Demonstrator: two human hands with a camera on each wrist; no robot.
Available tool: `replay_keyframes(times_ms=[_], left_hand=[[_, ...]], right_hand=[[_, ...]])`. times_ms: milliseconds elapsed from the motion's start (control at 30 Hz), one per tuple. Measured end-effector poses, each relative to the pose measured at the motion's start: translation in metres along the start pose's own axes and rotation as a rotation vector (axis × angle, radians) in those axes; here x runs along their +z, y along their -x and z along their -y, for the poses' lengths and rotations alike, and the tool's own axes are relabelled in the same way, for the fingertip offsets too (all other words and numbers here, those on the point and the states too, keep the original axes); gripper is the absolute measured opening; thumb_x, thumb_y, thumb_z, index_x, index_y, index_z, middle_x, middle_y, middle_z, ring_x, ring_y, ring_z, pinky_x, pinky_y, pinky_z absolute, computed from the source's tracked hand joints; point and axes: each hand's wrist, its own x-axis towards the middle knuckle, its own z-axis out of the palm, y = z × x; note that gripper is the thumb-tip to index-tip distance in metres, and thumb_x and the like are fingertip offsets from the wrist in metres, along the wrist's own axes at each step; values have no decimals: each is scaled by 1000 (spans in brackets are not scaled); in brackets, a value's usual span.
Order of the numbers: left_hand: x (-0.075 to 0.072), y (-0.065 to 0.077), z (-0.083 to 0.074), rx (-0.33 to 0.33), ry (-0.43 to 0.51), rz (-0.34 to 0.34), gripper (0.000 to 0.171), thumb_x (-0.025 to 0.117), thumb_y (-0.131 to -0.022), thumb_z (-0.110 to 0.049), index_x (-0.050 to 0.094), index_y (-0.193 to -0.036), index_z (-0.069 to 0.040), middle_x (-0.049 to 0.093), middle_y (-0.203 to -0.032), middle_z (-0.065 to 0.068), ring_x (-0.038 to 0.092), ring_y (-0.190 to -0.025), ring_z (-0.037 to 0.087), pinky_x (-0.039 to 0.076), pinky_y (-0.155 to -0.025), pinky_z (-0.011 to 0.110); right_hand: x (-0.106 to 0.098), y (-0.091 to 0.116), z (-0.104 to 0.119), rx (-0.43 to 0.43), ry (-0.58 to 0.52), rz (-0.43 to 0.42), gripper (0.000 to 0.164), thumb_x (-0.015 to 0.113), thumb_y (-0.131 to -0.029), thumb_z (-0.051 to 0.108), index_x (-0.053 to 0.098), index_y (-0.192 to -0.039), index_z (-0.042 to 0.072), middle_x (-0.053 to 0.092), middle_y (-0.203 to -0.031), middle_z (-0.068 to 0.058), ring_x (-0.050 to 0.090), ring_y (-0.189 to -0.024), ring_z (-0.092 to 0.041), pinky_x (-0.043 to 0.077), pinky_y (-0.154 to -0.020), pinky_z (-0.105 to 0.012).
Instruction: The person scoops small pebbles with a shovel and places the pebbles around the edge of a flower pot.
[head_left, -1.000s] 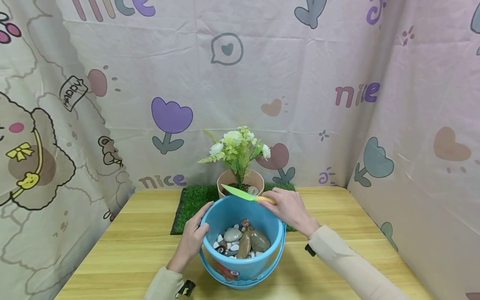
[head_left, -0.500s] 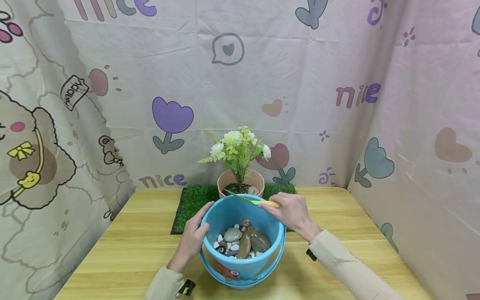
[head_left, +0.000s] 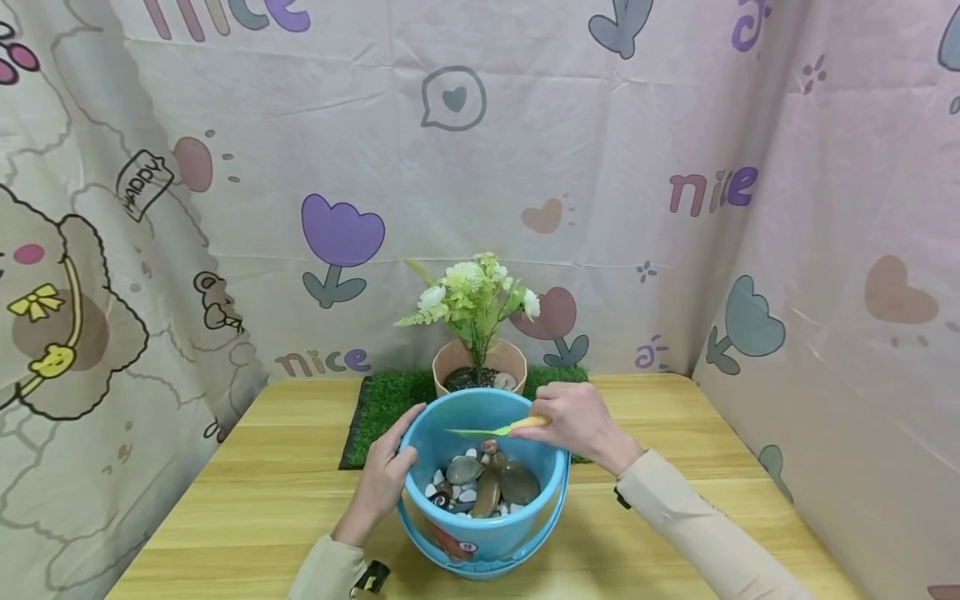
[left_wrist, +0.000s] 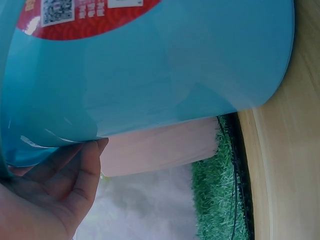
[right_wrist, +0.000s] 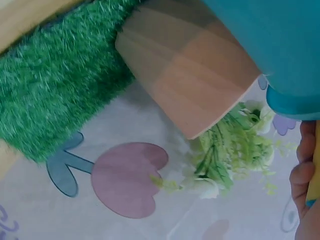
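A blue bucket stands on the table, holding white pebbles and several larger brown and grey stones. My left hand grips its rim on the left side, thumb over the edge and fingers against the outer wall, as the left wrist view also shows. In my right hand is the yellow handle of a small garden trowel. Its green blade points left, seen nearly edge-on, over the bucket's opening and above the stones. The right wrist view catches only part of the handle and some fingers.
Right behind the bucket, a pink flowerpot with white artificial flowers stands on a green turf mat. Wooden tabletop extends to both sides. Printed cloth hangs at the back and sides.
My right hand has turned the trowel and brought its blade down from above the bucket's far rim to over the opening. The left hand and bucket have stayed put.
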Motion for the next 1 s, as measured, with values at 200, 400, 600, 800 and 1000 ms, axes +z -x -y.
replay_keyframes(times_ms=[200,400,600,800,1000], left_hand=[[0,1,-1,-11,18,1,64,42,-87,1,45,-148,-19,56,-140,17,63,-115,35,57,-76,33],[1,0,0,-14,6,-7,64,42,-86,1,45,-148,-17,57,-138,17,64,-114,35,58,-78,35],[1,0,0,-20,-5,-9,65,42,-85,0,45,-148,-17,58,-138,17,64,-114,36,58,-80,38],[1,0,-1,-30,-8,-6,65,43,-85,-1,45,-148,-17,56,-140,17,62,-116,37,58,-81,43],[2,0,-1,-24,-12,-7,64,43,-85,0,45,-148,-12,55,-141,17,62,-117,37,57,-83,45]], right_hand=[[-5,-9,0,-122,-26,193,46,68,-79,62,52,-54,27,45,-58,16,38,-54,0,29,-48,-12],[-10,-16,1,-146,-51,295,47,65,-79,66,55,-54,27,49,-59,17,38,-56,-1,26,-48,-13],[-11,-21,4,-155,-38,352,51,67,-76,68,49,-51,28,41,-57,17,37,-55,-2,27,-49,-14],[-11,-23,5,-157,-8,383,53,69,-73,69,46,-49,27,37,-55,16,38,-54,-2,28,-48,-16],[-12,-25,8,-160,15,416,52,71,-72,68,49,-49,27,42,-56,16,42,-55,-3,31,-47,-17]])
